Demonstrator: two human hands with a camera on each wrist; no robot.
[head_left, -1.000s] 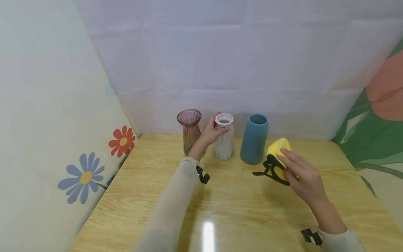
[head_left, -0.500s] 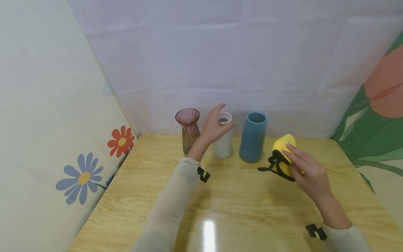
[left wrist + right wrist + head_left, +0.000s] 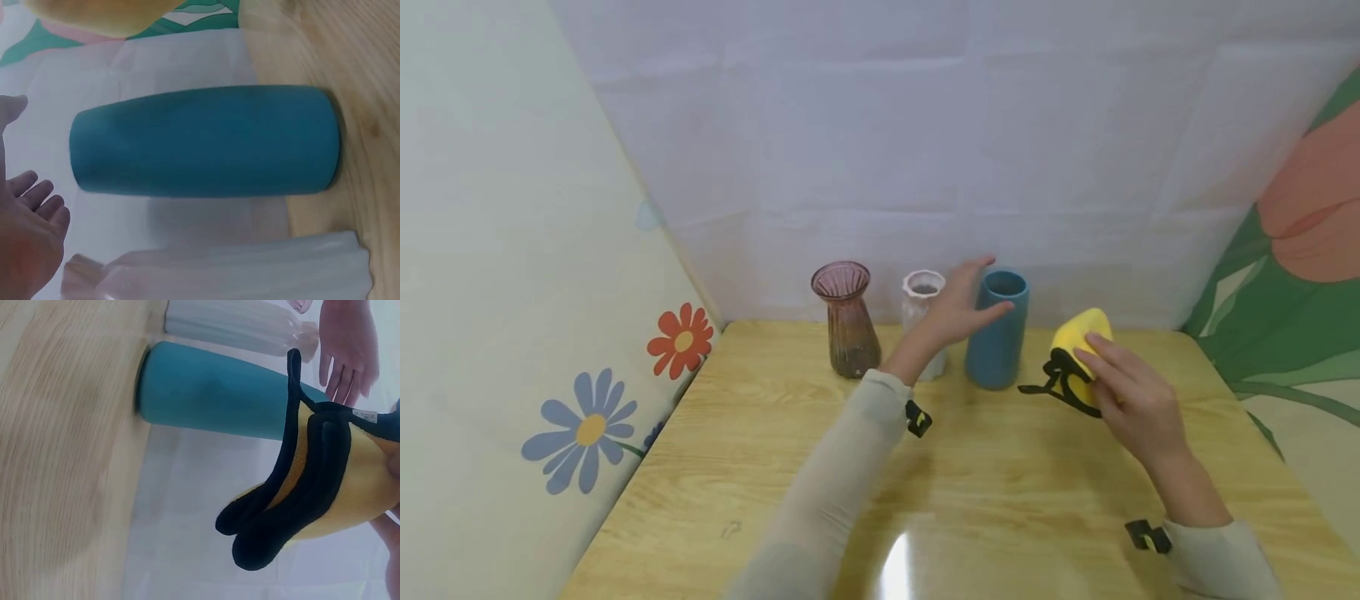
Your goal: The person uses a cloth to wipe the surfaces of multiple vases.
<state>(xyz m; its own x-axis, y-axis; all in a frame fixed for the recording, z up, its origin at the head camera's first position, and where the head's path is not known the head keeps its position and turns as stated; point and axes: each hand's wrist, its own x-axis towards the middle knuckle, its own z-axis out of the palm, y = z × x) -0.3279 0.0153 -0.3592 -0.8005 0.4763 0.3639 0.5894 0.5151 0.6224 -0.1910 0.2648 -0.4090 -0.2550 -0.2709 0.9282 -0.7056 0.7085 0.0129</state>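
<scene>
My left hand (image 3: 957, 315) is spread beside the mouth of a teal-blue vase (image 3: 995, 358), thumb and fingers apart. In the left wrist view, a gap shows between that hand and the vase (image 3: 206, 142). My right hand (image 3: 1138, 408) grips a folded yellow cloth (image 3: 1078, 337) with thick black edging, to the right of the blue vase and above the table. A small white label (image 3: 364, 415) shows on the cloth in the right wrist view. A white fluted vase (image 3: 914, 310) stands left of the blue one, partly hidden by my left hand and wrist.
A pinkish-purple glass vase (image 3: 852, 333) with a flared rim stands upright at the left of the row. The wooden table (image 3: 760, 450) ends against a white sheet (image 3: 850, 150) at the back. Flower-patterned panels (image 3: 587, 429) flank both sides.
My left hand has let go of the white vase's neck, opened, and moved right to the blue vase's mouth. My right hand with the yellow cloth has shifted slightly up and right.
</scene>
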